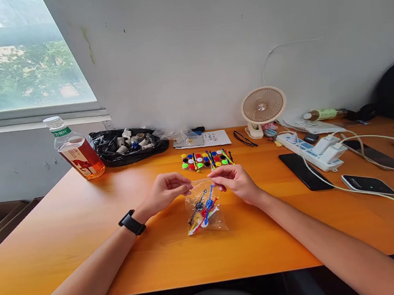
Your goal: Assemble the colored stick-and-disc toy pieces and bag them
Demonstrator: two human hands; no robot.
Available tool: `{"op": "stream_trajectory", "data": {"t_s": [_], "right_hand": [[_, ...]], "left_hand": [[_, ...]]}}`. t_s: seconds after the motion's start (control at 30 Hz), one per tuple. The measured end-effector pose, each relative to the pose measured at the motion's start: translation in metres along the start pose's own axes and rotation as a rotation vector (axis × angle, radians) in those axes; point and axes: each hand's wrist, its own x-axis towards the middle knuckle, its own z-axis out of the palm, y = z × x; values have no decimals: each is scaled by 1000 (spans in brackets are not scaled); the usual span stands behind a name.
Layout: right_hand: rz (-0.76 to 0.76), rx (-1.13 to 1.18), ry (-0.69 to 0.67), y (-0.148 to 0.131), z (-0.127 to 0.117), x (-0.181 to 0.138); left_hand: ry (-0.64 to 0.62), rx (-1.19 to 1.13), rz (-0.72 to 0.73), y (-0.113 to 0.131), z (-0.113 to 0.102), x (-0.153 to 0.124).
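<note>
A clear plastic bag [215, 222] hangs between my hands above the wooden table. Inside it are several small plastic pieces [203, 209], arrow-shaped and round, in blue, black, red, yellow and white. The top left corner of the bag is pinched by my left hand [168, 189], which has a black watch on the wrist. At the top right corner, my right hand [236, 181] pinches the bag's edge between thumb and fingers. Just beyond my hands, rows of coloured round pieces [188, 161] lie on the table with arrow-shaped pieces across them.
A bottle of amber drink [79, 154] stands at the left. Behind are a black bag of scraps [107, 155], papers [218, 138], glasses [244, 138] and a small fan [263, 106]. Right of my hands lie a power strip [305, 149], trailing cables and phones [367, 184].
</note>
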Motion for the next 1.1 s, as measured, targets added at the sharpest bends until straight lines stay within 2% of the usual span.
{"op": "stream_trajectory", "data": {"t_s": [0.2, 0.43, 0.57, 0.7, 0.8, 0.97, 1.1], "right_hand": [[-62, 16, 3, -2, 0, -1], [-86, -67, -35, -8, 5, -7], [5, -111, -82, -8, 14, -11], [36, -154, -173, -5, 21, -15], [31, -131, -168, -5, 21, -15], [37, -154, -133, -8, 10, -8], [51, -188, -114, -8, 1, -3]], "left_hand": [[102, 7, 0, -3, 4, -4], [142, -1, -15, -4, 15, -7], [85, -114, 5, -3, 22, -10], [43, -69, 45, -5, 24, -12], [17, -1, 54, -5, 23, -11], [-67, 38, -20, 1, 11, -6], [-76, 88, -45, 4, 0, -1]]}}
